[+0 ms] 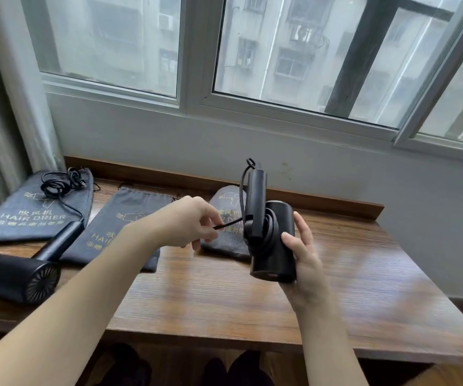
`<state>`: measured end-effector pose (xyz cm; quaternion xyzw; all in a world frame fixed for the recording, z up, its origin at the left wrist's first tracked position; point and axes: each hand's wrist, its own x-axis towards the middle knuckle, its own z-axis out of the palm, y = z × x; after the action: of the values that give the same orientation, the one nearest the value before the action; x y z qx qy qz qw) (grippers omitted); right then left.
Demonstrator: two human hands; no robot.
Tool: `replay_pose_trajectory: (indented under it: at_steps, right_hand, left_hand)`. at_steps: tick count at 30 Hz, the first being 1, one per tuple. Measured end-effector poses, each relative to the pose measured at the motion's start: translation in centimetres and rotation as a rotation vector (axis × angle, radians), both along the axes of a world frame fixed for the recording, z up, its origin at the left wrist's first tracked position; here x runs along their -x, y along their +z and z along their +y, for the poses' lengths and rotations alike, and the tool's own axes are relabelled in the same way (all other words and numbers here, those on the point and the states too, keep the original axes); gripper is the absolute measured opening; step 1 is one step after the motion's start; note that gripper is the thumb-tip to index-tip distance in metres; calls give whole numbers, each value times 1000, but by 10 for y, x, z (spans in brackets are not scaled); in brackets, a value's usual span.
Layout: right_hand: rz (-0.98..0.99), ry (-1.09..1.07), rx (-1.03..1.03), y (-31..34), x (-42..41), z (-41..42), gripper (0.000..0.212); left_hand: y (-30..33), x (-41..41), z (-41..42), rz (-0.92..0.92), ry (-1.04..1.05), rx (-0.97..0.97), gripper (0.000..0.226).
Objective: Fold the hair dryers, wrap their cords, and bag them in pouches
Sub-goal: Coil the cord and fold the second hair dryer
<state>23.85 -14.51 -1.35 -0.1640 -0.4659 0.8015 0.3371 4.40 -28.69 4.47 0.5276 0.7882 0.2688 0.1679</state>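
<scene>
Both hands raised: left hand (188, 221) apparently pinching, right hand (302, 252) gripping.

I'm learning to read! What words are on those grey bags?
"吹风机" and "HAIR DRIER": gold print on the far-left grey cloth pouch.
Small gold line beneath: too blurred.
"HAIR": middle grey cloth pouch, rest hidden by the left hand.
Third grey pouch: print mostly hidden, unreadable.

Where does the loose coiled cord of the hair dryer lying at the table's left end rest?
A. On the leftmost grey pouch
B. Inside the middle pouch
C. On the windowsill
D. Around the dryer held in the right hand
A: the coiled cord lies on top of the leftmost pouch, trailing down to the handle of the dryer on the table.
</scene>
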Motion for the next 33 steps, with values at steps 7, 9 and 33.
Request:
replay_pose_trajectory:
  at_steps: [7, 9, 33]
  right_hand:
    - [-145, -253, -129, -3, 5, -10, 67]
    - [-221, -285, -267, -3, 4, -13, 69]
    - [-427, -159, -673, -2, 9, -39, 76]
  left_hand:
    - [16, -11, -10, 542, 139, 111, 20]
    - [24, -9, -14, 595, 199, 122, 12]
    - [17, -16, 7, -447, 13, -627, 33]
